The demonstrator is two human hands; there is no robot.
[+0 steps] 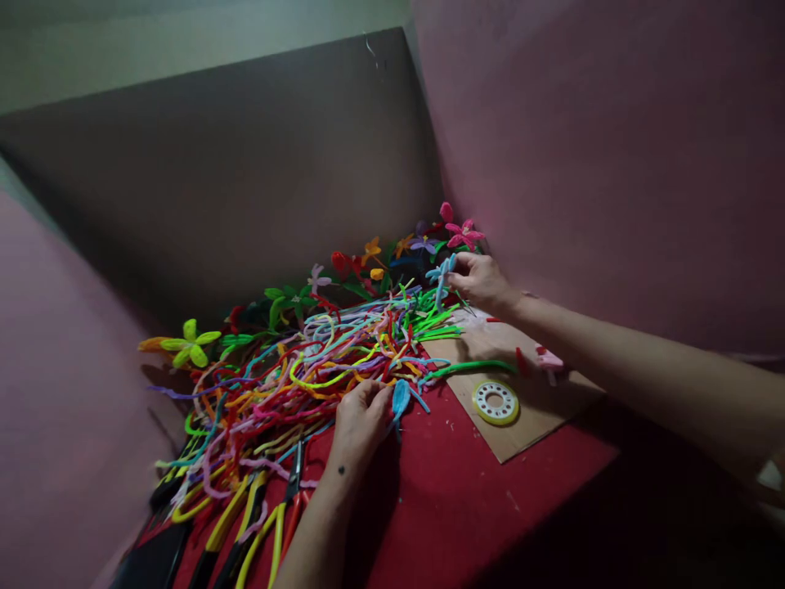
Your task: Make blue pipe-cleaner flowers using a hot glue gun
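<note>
My right hand (484, 282), its fingers pinched together, holds a light blue pipe-cleaner flower (440, 273) up above the far right end of the pile. Lower down, my left hand (361, 415) is closed at the fingertips on a blue pipe-cleaner petal (401, 397), close to the red table surface (441, 483). Between and left of my hands spreads a tangled heap of pipe cleaners (288, 368) in many colours. Green pipe-cleaner stems (432, 323) lie just below my right hand.
Finished pipe-cleaner flowers (298, 298) line the back, against a dark panel (245, 188). A piece of cardboard (521, 429) holds a white-and-yellow spool (495, 402) and a pink item (549, 360). Several yellow-handled and red-handled pliers (279, 515) lie at front left. Pink walls flank both sides.
</note>
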